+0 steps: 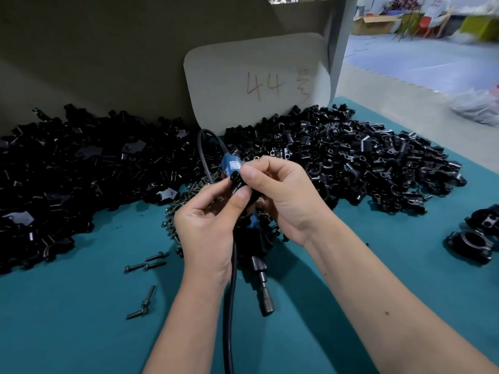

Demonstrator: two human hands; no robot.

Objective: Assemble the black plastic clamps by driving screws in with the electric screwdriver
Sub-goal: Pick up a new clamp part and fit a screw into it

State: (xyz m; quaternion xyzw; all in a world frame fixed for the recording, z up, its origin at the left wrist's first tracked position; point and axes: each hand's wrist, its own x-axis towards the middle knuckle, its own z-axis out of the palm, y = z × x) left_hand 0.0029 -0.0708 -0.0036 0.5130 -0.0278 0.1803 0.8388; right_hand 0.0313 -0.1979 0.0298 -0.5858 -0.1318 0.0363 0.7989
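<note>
Most of the blue-bodied electric screwdriver (259,268) lying on the teal worktop (67,319) is hidden behind the hands, only its metal nose and a blue bit by the cord showing, and the small black plastic clamp piece (237,183) is half covered too. That piece sits pinched between the left hand (208,225) thumb and fingers and the right hand (280,195) fingertips, just above the loose dark screws (151,261). Both forearms reach in from the near edge, hands meeting mid-scene between the two black part heaps.

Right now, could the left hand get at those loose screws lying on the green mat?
Probably not at once: the left hand pinches a black clamp piece together with the right hand. The way to the loose screws looks open.
</note>
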